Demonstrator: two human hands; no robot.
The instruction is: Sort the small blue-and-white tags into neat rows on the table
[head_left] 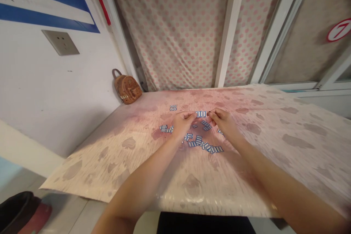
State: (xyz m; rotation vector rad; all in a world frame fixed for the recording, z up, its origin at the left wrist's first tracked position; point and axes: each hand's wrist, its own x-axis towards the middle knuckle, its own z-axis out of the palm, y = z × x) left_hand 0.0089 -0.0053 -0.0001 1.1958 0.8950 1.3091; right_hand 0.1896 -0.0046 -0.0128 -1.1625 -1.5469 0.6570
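Between my two hands, above the table, is a short strip of small blue-and-white rectangles [201,114], like labels or cards. My left hand [183,123] pinches its left end between thumb and finger. Just off the strip's right end, my right hand [221,120] has its thumb and fingers pressed together; whether anything is in them is too small to tell. Below the hands lies a loose scatter of similar blue-and-white strips [199,140], some overlapping. A neat small group of strips [173,108] lies farther back, left of the hands. My left hand partly hides the scatter.
A patterned cover lies over the table [274,131]. At its back left corner a small brown backpack-shaped bag [127,88] leans by the wall. A polka-dot curtain [178,29] hangs behind the table. A dark and red bin-like object [24,212] stands at the lower left.
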